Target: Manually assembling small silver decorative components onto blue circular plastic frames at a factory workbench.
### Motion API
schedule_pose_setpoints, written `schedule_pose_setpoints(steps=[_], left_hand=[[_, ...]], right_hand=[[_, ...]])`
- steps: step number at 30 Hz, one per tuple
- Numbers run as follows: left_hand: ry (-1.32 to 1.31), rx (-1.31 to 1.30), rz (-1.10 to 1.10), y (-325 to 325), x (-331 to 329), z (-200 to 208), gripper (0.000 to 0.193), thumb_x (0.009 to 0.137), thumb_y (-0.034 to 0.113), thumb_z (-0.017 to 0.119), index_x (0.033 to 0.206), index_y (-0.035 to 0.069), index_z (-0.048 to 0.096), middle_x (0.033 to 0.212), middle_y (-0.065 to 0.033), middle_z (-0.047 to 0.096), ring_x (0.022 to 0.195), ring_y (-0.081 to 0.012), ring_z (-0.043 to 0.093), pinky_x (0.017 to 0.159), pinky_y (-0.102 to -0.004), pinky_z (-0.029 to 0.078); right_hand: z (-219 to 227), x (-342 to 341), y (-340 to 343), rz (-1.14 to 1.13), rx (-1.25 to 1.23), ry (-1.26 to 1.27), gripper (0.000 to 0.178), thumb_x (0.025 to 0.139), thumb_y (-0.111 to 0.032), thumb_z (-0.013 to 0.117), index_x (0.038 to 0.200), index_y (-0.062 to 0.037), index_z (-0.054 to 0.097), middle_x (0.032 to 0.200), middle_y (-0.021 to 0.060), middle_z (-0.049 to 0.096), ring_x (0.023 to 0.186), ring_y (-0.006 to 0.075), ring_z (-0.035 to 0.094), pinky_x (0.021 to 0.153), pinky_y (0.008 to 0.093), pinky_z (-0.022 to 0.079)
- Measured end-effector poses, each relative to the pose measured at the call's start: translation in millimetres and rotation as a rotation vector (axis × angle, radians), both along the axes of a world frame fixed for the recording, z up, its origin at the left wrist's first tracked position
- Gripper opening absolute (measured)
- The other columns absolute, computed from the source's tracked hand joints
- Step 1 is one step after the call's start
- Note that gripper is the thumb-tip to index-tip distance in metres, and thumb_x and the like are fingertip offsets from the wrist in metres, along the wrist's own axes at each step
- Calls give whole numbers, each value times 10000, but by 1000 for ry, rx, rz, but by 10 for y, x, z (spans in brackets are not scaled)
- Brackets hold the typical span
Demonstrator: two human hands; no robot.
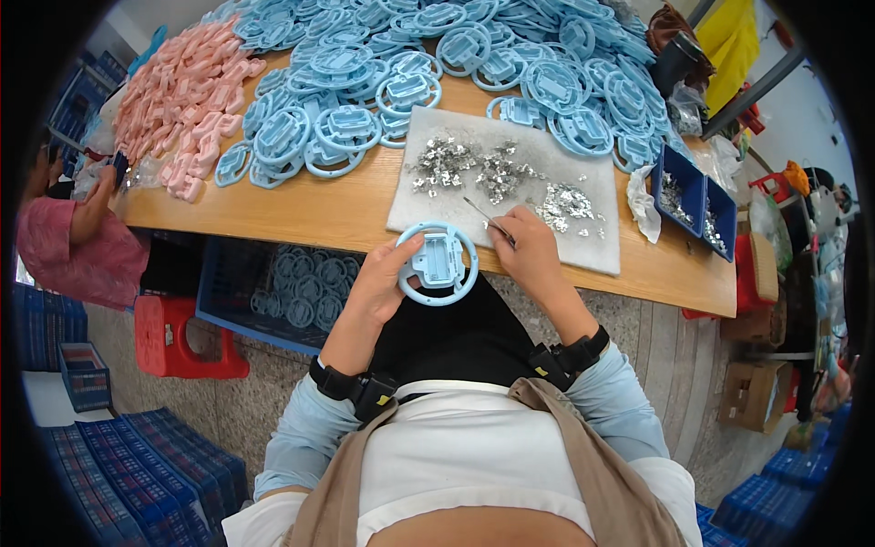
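Blue plastic, moulded as a ring with a rectangular housing across its centre, makes up the wheel-shaped part (437, 263) that I hold up in front of the table edge. My left hand (381, 284) grips the part by its left rim, thumb over the front and fingers closed behind it. My right hand (530, 251), just beside the part on its right, is pinched shut on thin metal tweezers (486, 220), whose tips point up and to the left, away from the palm and over the near edge of a white felt pad (510, 196). I cannot tell whether the tips hold anything. Small metal clips (474, 169) lie scattered in loose heaps on the pad, directly beyond both hands. Farther out, past the pad, a large heap of identical blue wheel parts (437, 64) covers the wooden table (310, 205); a heap of pink plastic pieces (182, 100) sits well beyond and to the left of my left hand. Two small dark blue bins (693, 196) with more metal pieces stand out to the right of my right hand. Below the table, left of my left hand, a blue crate (273, 292) holds more blue parts, with a red stool (178, 337) beside it.
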State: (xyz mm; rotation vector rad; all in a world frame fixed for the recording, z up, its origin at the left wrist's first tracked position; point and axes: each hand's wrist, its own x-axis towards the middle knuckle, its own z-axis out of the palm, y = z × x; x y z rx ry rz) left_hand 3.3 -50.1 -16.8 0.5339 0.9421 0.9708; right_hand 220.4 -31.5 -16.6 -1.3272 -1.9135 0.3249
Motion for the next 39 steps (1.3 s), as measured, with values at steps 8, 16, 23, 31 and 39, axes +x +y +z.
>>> schedule_pose_setpoints(steps=[8, 16, 23, 31, 39], left_hand=[[44, 57, -47, -17, 85, 148, 257, 869, 208, 578, 1020, 0, 588, 889, -55, 637, 741, -114, 622, 637, -237, 509], [107, 121, -108, -37, 132, 156, 232, 867, 214, 580, 998, 24, 606, 839, -28, 638, 713, -81, 608, 608, -225, 499], [167, 137, -103, -40, 153, 140, 214, 867, 209, 579, 982, 31, 609, 818, -11, 634, 691, -66, 597, 579, -212, 484], [277, 179, -94, -66, 186, 119, 201, 868, 198, 576, 971, 29, 610, 816, -11, 632, 690, -63, 595, 581, -209, 487], [185, 170, -59, -79, 242, 177, 199, 862, 181, 582, 976, 21, 613, 805, -20, 633, 686, -63, 596, 573, -204, 486]], right_hand=[[427, -141, -32, 287, -365, 292, 102, 718, -39, 631, 810, 4, 643, 707, 41, 583, 529, 77, 462, 467, 227, 355], [511, -176, 66, 499, -214, 95, 141, 704, 0, 607, 844, -5, 625, 795, 102, 593, 631, 210, 564, 541, 289, 425], [576, -219, -30, 445, -184, -72, 237, 718, 26, 560, 951, -21, 570, 860, 143, 572, 741, 344, 575, 642, 389, 462], [551, -305, -96, 383, -217, -210, 240, 720, 31, 564, 955, -17, 563, 866, 150, 570, 739, 352, 578, 646, 399, 468], [442, -284, -160, 161, -252, -67, 111, 709, -29, 635, 812, 7, 620, 840, 123, 564, 659, 278, 588, 574, 338, 465]])
